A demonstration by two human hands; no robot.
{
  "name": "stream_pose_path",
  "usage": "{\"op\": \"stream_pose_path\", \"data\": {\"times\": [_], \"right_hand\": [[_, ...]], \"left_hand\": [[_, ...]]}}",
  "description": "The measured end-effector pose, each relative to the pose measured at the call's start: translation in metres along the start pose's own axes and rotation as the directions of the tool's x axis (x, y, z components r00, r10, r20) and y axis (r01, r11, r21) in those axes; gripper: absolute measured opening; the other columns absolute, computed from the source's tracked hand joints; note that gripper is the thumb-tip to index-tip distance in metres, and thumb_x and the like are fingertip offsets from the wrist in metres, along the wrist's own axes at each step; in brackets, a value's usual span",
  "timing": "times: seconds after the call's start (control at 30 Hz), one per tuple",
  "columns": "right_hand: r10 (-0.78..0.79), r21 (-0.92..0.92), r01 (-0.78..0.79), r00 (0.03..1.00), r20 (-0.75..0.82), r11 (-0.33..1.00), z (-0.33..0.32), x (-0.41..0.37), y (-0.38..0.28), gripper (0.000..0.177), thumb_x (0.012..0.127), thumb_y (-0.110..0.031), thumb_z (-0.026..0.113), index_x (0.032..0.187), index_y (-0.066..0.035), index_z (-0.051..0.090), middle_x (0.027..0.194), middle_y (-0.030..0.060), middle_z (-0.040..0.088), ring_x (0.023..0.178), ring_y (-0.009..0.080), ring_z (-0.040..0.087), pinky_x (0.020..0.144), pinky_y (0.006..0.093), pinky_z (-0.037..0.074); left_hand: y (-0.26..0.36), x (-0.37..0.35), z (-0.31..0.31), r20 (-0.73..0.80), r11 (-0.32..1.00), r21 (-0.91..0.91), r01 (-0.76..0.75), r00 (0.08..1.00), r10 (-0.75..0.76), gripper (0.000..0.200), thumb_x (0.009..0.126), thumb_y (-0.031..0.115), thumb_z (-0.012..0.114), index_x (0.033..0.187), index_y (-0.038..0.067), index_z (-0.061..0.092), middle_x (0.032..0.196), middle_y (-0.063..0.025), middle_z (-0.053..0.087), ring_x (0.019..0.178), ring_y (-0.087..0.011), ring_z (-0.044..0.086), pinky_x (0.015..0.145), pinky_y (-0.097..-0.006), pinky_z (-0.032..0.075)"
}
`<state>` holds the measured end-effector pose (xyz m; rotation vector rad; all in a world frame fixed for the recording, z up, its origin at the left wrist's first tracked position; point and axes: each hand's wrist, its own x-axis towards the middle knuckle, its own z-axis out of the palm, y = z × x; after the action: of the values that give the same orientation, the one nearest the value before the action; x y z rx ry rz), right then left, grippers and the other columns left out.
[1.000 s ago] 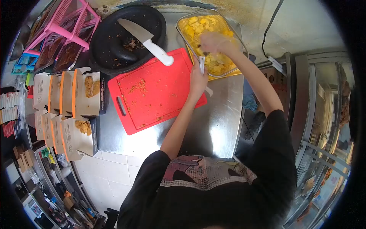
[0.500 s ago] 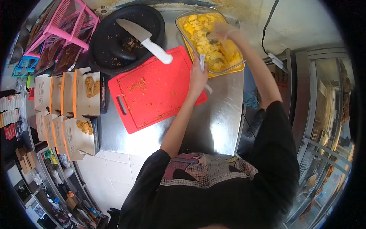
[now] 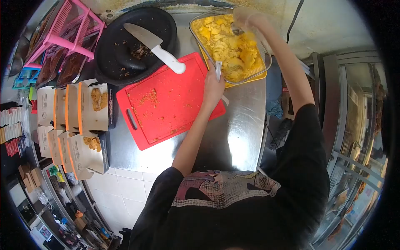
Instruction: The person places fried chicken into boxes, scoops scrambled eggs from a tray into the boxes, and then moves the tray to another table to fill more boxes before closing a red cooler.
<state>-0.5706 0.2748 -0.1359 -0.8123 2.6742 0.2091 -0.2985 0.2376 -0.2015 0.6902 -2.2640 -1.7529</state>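
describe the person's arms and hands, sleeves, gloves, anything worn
Both arms are bare below the short black sleeves of a top with a pink and grey patterned panel. The left hand is bare, no ring or watch showing. The right hand is blurred; whether it wears a thin clear glove cannot be told.

glossy s/s counter (image 3: 241,125), matt red plas. board (image 3: 166,104), metal wire basket (image 3: 200,41)
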Motion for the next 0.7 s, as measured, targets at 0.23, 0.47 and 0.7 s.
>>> {"op": "stream_pose_path", "data": {"times": [0.23, 0.47, 0.7], "right_hand": [[-0.43, -0.138, 0.421, 0.902, -0.044, 0.897, 0.04, -0.02, 0.003, 0.031, 0.054, -0.015, 0.072, 0.084, -0.009, 0.065, 0.087, 0.0108, 0.064, 0.076, 0.0269, 0.061, 0.064, 0.0387, 0.047], [-0.373, -0.016, 0.375, 0.925, 0.075, 0.927, 0.028, -0.036, -0.029, 0.029, 0.069, -0.028, 0.061, 0.078, 0.0, 0.063, 0.075, 0.019, 0.061, 0.067, 0.0312, 0.059, 0.059, 0.0359, 0.046], [-0.391, -0.143, 0.409, 0.91, 0.138, 0.901, 0.038, -0.026, -0.004, 0.031, 0.071, -0.029, 0.061, 0.078, 0.001, 0.063, 0.076, 0.0192, 0.061, 0.069, 0.0321, 0.06, 0.059, 0.0377, 0.045]], "left_hand": [[-0.002, -0.012, 0.001, 0.009, 1.0, -0.011, -0.021, 1.0, 0.021, 0.065, 0.081, 0.005, 0.048, 0.135, -0.002, 0.012, 0.105, -0.0296, 0.049, 0.098, -0.0415, 0.05, 0.082, -0.0423, 0.041], [-0.002, -0.005, 0.0, -0.016, 0.999, -0.045, -0.012, 1.0, 0.011, 0.065, 0.08, 0.004, 0.048, 0.134, -0.004, 0.013, 0.105, -0.0303, 0.049, 0.097, -0.0419, 0.05, 0.082, -0.042, 0.041], [-0.002, 0.009, -0.005, -0.021, 1.0, 0.029, -0.001, 1.0, 0.001, 0.059, 0.08, 0.007, 0.047, 0.133, -0.002, 0.021, 0.103, -0.0296, 0.053, 0.099, -0.0397, 0.052, 0.082, -0.0396, 0.042]]}}
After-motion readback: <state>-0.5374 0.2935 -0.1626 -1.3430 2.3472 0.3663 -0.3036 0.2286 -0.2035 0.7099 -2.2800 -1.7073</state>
